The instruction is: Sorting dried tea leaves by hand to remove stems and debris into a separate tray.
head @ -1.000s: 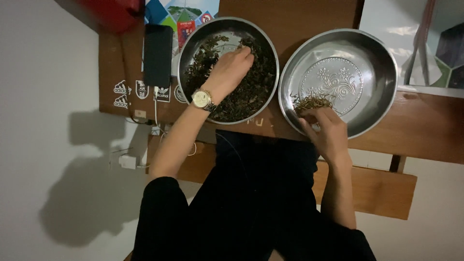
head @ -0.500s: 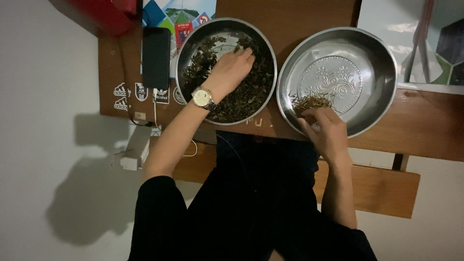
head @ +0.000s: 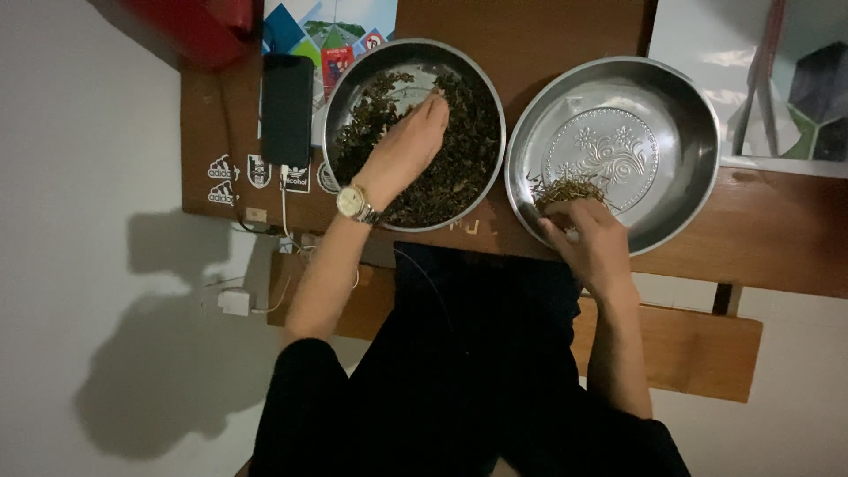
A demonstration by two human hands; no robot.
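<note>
My left hand (head: pixel 402 146), with a gold watch (head: pixel 352 202) on its wrist, reaches into a round metal bowl (head: pixel 415 44) full of dark dried leaves (head: pixel 459 163); its fingertips are pinched together in the leaves. Beside it on the right stands a wider metal bowl (head: pixel 685 132) with an embossed flower pattern on its bottom. A small pile of pale dried stems (head: pixel 565 188) lies at this bowl's near edge. My right hand (head: pixel 592 238) rests over the near rim, its fingers curled onto that pile.
Both bowls stand on a brown wooden table (head: pixel 760 238). A black phone (head: pixel 287 110) on a cable lies left of the leaf bowl, with colourful printed paper (head: pixel 327 26) and a red object (head: pixel 194 26) behind. A wooden bench (head: pixel 698 344) and a white charger (head: pixel 234 302) are below.
My left hand has turned onto its side and its fingers have drawn together in the leaves. My right hand has curled tighter over the stem pile.
</note>
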